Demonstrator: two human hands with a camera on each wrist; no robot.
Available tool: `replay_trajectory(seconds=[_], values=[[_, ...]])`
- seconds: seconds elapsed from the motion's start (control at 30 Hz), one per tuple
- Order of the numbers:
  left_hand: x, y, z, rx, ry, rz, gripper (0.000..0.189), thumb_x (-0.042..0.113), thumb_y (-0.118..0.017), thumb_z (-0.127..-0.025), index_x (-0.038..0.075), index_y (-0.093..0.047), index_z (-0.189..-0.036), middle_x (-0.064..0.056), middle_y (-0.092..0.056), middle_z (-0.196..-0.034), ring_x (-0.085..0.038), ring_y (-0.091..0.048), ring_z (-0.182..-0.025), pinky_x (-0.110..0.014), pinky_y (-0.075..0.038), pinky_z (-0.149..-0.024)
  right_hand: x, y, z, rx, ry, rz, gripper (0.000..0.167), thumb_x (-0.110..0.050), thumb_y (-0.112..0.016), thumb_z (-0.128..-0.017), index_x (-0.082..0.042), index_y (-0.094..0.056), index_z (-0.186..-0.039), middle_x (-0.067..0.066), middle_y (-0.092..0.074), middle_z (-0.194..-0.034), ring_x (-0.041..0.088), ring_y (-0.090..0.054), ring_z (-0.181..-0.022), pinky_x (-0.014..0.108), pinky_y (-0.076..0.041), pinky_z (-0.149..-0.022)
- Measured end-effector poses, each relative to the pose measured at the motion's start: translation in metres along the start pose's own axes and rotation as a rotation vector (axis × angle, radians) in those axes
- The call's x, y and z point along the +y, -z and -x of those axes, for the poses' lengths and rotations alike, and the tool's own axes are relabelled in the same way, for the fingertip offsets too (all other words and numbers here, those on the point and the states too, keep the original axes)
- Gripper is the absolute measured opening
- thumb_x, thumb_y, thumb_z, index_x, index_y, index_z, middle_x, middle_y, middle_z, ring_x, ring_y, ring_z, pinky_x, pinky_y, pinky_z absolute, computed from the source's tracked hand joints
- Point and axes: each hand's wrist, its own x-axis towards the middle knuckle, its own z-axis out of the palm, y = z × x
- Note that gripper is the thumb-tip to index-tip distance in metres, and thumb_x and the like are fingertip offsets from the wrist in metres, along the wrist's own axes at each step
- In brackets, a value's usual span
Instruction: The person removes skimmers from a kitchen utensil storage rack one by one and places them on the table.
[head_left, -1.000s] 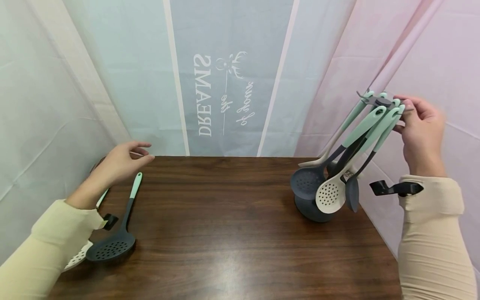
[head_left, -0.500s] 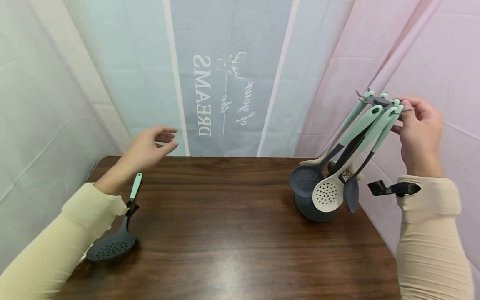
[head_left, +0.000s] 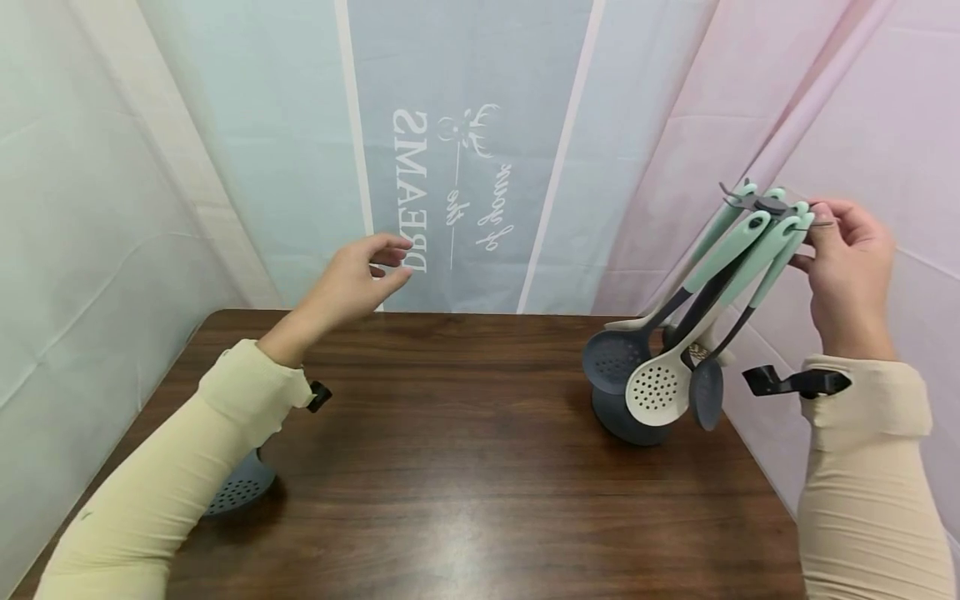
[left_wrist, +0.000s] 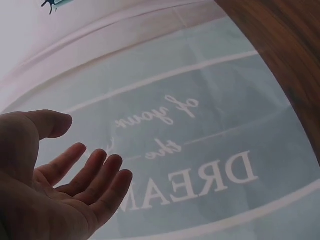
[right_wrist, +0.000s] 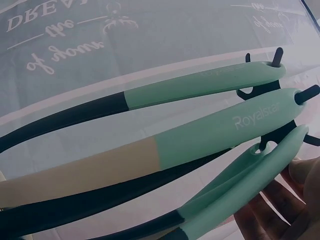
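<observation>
- R hand (head_left: pixel 855 258), upper right of head view, has fingers curled at the top of the utensil rack (head_left: pixel 770 205); exact contact's partly hidden.
- Rack's on the bench (head_left: pixel 465 433), right side of frame; long axis runs lower left to upper right, hung utensils' (head_left: pixel 658 390) handles up, heads down, blocking its middle.
- L hand (head_left: pixel 356 279), approx mid-frame, fingers relaxed n free.
- Grey skimmer (head_left: pixel 242 485), lower left, mostly covered by L sleeve (head_left: pixel 157 492).
- R wrist cam cuts off the heads.
</observation>
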Motion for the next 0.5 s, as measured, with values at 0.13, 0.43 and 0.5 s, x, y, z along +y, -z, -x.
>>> replay_trajectory(seconds=[0.13,0.43,0.5], values=[[0.005,-0.004,-0.004,0.001,0.0,0.018,0.039,0.015,-0.065,-0.1,0.002,-0.059,-0.136,-0.015,-0.064,-0.132,-0.03,-0.062,-0.121,-0.044,-0.05,-0.103,-0.001,0.001,0.0,0.01,-0.009,0.003,0.01,-0.006,-0.067,-0.097,0.003,-0.07,-0.098,0.006,-0.068,-0.088,0.013,-0.072,-0.072,0.024,-0.059,-0.057],[0.014,-0.014,-0.017,0.011,-0.009,0.072,0.04,0.013,-0.067,-0.099,0.003,-0.059,-0.137,-0.015,-0.065,-0.13,-0.028,-0.063,-0.117,-0.042,-0.051,-0.101,-0.001,0.002,0.001,0.022,-0.027,-0.007,0.009,-0.006,-0.067,-0.097,0.003,-0.07,-0.098,0.006,-0.067,-0.09,0.013,-0.072,-0.074,0.026,-0.06,-0.057],[0.016,-0.017,-0.019,0.009,-0.008,0.079,0.04,0.013,-0.067,-0.099,0.003,-0.059,-0.137,-0.014,-0.064,-0.13,-0.027,-0.063,-0.117,-0.042,-0.051,-0.101,-0.002,0.002,0.0,0.019,-0.025,0.0,0.009,-0.006,-0.067,-0.098,0.003,-0.07,-0.098,0.006,-0.067,-0.091,0.013,-0.071,-0.074,0.026,-0.06,-0.057]])
